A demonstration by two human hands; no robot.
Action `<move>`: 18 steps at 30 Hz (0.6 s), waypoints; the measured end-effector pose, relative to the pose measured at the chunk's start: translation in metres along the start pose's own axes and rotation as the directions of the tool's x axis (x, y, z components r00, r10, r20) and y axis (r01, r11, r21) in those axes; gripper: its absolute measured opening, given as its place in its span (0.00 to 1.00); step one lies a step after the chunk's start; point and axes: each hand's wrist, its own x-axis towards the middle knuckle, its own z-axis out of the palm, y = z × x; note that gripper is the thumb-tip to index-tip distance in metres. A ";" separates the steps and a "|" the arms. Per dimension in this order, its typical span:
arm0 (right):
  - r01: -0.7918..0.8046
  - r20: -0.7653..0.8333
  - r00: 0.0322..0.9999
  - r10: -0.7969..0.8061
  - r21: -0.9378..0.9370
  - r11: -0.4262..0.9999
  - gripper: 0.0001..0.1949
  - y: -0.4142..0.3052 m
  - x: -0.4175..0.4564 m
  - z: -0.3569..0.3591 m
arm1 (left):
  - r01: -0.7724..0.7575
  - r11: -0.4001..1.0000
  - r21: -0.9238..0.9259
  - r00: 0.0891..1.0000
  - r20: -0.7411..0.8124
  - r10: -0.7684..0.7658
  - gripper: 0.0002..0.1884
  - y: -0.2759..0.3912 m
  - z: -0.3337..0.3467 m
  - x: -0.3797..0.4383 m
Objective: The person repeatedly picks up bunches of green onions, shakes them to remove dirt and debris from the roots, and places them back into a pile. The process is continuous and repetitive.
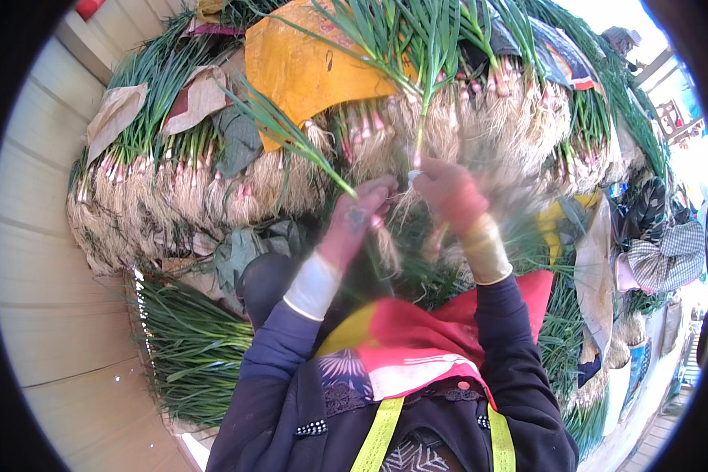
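Observation:
My left hand point(354, 218), in a glove with a pale cuff, is closed around a young green garlic plant point(307, 147). Its leaves point up and left, and its bulb and pale roots hang below my palm. Close by on the right, my gloved right hand point(451, 189) pinches another garlic plant point(423, 127) at the base of its stalk. That plant's leaves rise over the heap, and thin roots trail under my fingers. Some blur surrounds the right hand. Before me lies a heap of rooted garlic plants point(371, 141), partly covered by a yellow-orange sheet point(312, 59).
Garlic bundles point(177, 177) line the left, beside a panelled wall point(53, 200). More green leaves point(194, 354) lie at lower left. A red cloth point(430, 330) covers my lap. At right are a brown sheet point(593, 283) and a person in a checked garment point(669, 256).

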 end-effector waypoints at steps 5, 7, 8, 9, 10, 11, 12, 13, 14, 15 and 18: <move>0.206 0.223 0.965 -0.141 -0.304 0.930 0.14 -0.005 -0.025 0.025 | 0.154 0.985 0.081 0.986 0.058 -0.159 0.19 -0.002 -0.005 0.000; 0.144 0.225 0.969 -0.106 -0.160 0.977 0.13 -0.005 -0.024 0.019 | 0.146 0.986 0.084 0.989 -0.008 -0.145 0.16 -0.004 -0.006 -0.002; -0.196 0.210 0.964 0.161 0.155 0.968 0.13 -0.005 -0.025 0.010 | 0.131 0.987 0.096 0.991 -0.031 -0.129 0.16 -0.005 -0.006 -0.003; -0.222 0.101 0.972 0.214 0.080 0.972 0.13 -0.005 -0.017 0.004 | 0.109 0.989 0.105 0.993 -0.059 -0.103 0.15 -0.005 -0.006 -0.003; -0.185 0.068 0.982 0.176 0.147 0.972 0.14 -0.007 -0.014 0.000 | 0.144 0.986 0.089 0.988 -0.068 -0.138 0.14 -0.005 -0.006 -0.003; -0.249 -0.007 0.967 0.254 0.166 0.954 0.15 -0.008 -0.007 -0.004 | 0.169 0.983 0.071 0.983 -0.077 -0.164 0.13 -0.005 -0.006 -0.002; -0.190 0.063 0.981 0.181 0.212 0.958 0.16 -0.009 -0.003 -0.003 | 0.194 0.980 0.048 0.979 -0.069 -0.191 0.12 -0.004 -0.006 -0.001; -0.226 0.176 0.967 0.184 0.260 0.939 0.14 -0.010 0.003 0.000 | 0.220 0.969 0.112 0.975 -0.067 -0.214 0.11 -0.003 -0.006 0.000; -0.144 0.155 0.982 0.103 0.280 0.949 0.12 -0.011 0.007 0.005 | 0.243 0.955 0.168 0.970 -0.057 -0.237 0.10 -0.001 -0.006 0.000; -0.048 0.192 0.981 -0.010 0.296 0.954 0.10 -0.012 0.008 0.015 | 0.259 0.940 0.220 0.966 -0.051 -0.254 0.09 0.001 -0.006 0.000; 0.332 0.157 0.931 -0.329 0.004 0.943 0.10 -0.005 0.005 0.026 | 0.126 0.985 0.116 0.988 0.073 -0.135 0.11 0.009 -0.005 -0.006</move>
